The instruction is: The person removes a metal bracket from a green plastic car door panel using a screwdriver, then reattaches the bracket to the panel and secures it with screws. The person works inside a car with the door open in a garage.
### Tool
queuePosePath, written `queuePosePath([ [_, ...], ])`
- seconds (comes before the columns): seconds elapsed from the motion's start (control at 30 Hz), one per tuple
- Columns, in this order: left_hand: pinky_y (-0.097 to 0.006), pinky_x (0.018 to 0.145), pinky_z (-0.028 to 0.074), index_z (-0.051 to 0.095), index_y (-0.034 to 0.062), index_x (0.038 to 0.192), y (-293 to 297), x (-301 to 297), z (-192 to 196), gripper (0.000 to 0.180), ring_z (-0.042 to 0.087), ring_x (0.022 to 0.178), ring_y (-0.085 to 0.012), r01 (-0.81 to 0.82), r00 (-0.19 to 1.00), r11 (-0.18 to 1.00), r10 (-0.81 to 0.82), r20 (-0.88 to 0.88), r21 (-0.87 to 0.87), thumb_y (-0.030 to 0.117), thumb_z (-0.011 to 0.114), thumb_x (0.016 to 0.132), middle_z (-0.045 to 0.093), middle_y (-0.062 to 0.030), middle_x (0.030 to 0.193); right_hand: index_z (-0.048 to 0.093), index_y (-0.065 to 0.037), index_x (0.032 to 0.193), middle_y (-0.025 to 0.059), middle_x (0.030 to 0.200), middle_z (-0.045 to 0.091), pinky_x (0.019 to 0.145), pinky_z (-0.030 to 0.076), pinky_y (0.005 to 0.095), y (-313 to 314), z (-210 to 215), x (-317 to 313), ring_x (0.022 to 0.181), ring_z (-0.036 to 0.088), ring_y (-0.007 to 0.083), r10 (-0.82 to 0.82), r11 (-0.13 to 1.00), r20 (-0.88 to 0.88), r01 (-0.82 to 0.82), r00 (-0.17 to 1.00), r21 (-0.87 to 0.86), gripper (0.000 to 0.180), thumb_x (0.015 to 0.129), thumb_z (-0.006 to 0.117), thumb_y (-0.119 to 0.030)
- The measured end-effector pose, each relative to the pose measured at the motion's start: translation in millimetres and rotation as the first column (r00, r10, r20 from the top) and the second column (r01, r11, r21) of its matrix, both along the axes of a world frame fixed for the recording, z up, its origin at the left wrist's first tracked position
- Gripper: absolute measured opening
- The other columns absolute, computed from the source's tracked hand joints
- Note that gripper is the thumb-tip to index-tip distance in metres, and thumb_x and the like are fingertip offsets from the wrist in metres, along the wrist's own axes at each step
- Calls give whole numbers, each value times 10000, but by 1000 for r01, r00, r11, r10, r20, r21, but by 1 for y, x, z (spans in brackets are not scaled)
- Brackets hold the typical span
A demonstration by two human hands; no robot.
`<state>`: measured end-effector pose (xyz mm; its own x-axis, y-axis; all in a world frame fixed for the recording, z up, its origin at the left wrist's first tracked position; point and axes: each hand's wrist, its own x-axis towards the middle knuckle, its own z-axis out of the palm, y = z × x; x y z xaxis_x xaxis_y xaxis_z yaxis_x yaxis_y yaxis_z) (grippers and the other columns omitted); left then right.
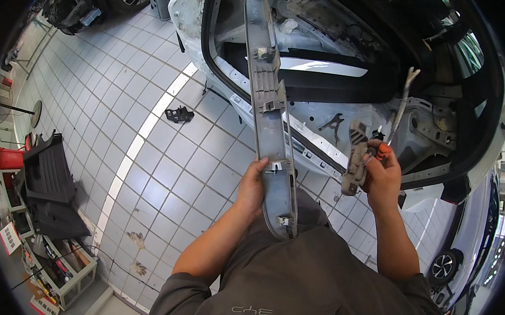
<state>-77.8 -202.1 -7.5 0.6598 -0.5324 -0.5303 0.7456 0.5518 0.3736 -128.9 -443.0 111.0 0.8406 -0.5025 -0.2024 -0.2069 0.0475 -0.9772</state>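
My left hand (252,188) grips the left edge of a long, narrow grey trim panel (273,132). The panel stands lengthwise in front of me, its ribbed, clipped inner side facing up and its lower end near my lap. In my right hand (384,177), closed fingers hold a dirty grey-brown plastic bracket (355,165). Something orange (385,149) shows at those fingers; its kind is unclear. Beyond both hands lies the opening of a stripped white car body (316,147), with bare metal and a pale cable (404,103) inside.
On the tiled floor lie a black plastic bracket (179,114) and a pair of soiled gloves (136,240). A tool cart (68,281) stands at left beside dark trim panels (48,172). Another car (469,247) is at lower right. A fan (36,114) stands at far left.
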Motion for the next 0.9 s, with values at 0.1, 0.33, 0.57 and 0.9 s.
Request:
queuePosePath([
  [0.1,-332,650,562,663,0,1073,-8,-4,-14,532,663,741,-209,-85,994,992,77,78,95,498,509,967,687,-105,909,618,-17,1178,-2,906,613,681,474,240,-10,-29,-4,779,555,68,44,972,-114,-69,992,-226,307,875,652,-44],
  [0.33,-290,628,561,627,11,1102,1,5,19,426,652,750,-141,102,985,988,-116,124,118,419,589,981,700,-105,983,536,-8,1322,77,986,656,788,512,288,-10,-71,-19,854,609,141,120,946,-257,-188,959,-263,558,835,747,-180],
  [0.57,-297,654,548,631,-30,1107,-3,5,7,486,646,736,-175,97,985,965,-128,116,244,433,581,967,694,-126,958,499,0,1343,128,1023,671,856,520,343,-34,-147,-36,947,662,262,84,936,-439,-222,895,-274,618,829,761,-222],
  [0.9,-302,616,506,586,65,1105,-15,11,13,412,587,729,-153,55,991,922,-96,89,382,448,561,957,672,-109,947,552,-26,1247,238,1012,685,818,536,458,-158,-273,-79,934,675,389,-265,860,-508,-37,820,-509,531,772,722,-191],
])
